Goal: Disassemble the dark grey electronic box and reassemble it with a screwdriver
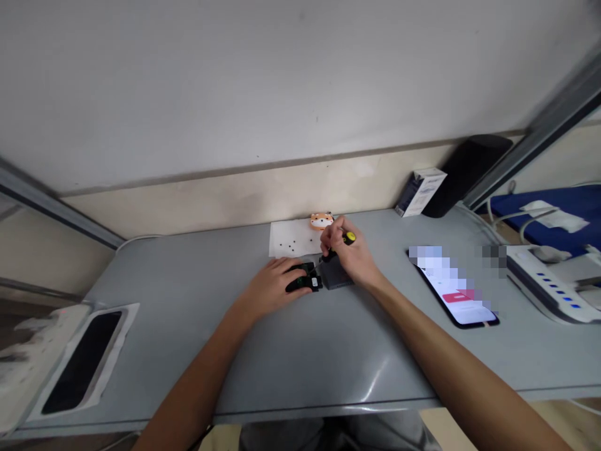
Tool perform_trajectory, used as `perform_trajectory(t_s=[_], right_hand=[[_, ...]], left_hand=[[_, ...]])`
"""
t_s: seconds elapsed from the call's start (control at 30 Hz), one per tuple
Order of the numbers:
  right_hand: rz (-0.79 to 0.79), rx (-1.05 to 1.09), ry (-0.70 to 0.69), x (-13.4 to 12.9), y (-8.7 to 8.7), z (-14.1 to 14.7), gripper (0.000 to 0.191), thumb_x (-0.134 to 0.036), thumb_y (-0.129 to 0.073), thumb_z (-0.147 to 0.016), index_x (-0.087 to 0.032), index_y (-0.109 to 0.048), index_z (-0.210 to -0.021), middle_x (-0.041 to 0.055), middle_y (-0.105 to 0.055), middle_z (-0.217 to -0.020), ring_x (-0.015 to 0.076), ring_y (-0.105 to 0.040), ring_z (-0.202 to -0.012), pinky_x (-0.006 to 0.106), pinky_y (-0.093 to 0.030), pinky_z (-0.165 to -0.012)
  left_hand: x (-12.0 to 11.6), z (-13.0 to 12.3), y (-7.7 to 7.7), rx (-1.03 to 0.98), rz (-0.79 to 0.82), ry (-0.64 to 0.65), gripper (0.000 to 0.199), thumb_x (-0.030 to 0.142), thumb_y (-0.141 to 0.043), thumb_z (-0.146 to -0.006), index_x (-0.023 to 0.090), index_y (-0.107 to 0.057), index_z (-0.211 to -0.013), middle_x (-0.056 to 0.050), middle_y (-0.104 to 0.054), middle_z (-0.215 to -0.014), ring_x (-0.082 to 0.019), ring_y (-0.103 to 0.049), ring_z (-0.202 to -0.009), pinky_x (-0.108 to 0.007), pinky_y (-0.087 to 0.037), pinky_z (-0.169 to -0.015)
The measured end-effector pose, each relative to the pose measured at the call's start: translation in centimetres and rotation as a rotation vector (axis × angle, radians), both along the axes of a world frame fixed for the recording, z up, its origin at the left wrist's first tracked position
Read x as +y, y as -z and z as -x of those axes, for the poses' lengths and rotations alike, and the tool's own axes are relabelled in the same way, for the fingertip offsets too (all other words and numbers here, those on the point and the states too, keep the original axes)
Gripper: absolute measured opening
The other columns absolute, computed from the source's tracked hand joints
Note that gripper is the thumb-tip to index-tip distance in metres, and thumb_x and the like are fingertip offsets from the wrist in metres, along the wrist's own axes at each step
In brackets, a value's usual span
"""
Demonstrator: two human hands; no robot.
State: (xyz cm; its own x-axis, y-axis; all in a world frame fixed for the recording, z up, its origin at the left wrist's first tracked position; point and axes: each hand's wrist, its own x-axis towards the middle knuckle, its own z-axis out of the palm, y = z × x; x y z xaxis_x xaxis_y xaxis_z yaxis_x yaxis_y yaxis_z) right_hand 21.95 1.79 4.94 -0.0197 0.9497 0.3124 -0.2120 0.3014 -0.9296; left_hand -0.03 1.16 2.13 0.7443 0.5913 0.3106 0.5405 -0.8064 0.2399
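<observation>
So the person's sitting at a grey table (188, 313) pushed up against a plain wall, both bare arms stretched out in front. The left hand (275, 285) is lying flat-ish over a small black gadget (305, 279), fingers curled loosely around it and pinning it to the tabletop. There's a bit of green showing on the gadget, but it's too small to say what exactly. The right hand (350, 254) is closed around a screwdriver (346, 238) with a yellow-and-black handle, held roughly upright, tip pointing down toward the spot where the gadget meets a dark grey block (337, 275) just beside it. I can't tell if the tip is actually touching anything.

Right behind the hands there's a white paper sheet (293, 238) with a handful of tiny black screws (290, 245) scattered on it, and a little orange animal-face toy (322, 220) sits at the sheet's far edge.

Off to the right, well apart from the work, a phone (457, 294) lies face up with its screen lit. Farther right is a white power strip (547, 282) with blue switches. Near the wall stands a small box (419, 191) next to a black cylinder (462, 172). At the left edge there's another phone (82, 360), screen dark, lying on a white wrapper.
</observation>
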Motion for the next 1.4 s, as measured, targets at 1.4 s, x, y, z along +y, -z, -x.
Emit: perform_trajectory(t_s=[1.4], right_hand=[[0.079, -0.569, 0.681, 1.3, 1.2, -2.5, 0.04, -0.059, -0.057, -0.095, -0.021, -0.07, -0.096, -0.0025, -0.055, -0.058, 0.017, -0.048, -0.054, 0.03, -0.035, -0.058]], left_hand=[[0.4, 0.4, -0.7, -0.281, -0.234, -0.248, 0.02, 0.023, -0.052, -0.103, 0.022, -0.072, -0.102, -0.006, -0.077, -0.098, -0.02, -0.072, -0.092, -0.037, -0.056, -0.086]])
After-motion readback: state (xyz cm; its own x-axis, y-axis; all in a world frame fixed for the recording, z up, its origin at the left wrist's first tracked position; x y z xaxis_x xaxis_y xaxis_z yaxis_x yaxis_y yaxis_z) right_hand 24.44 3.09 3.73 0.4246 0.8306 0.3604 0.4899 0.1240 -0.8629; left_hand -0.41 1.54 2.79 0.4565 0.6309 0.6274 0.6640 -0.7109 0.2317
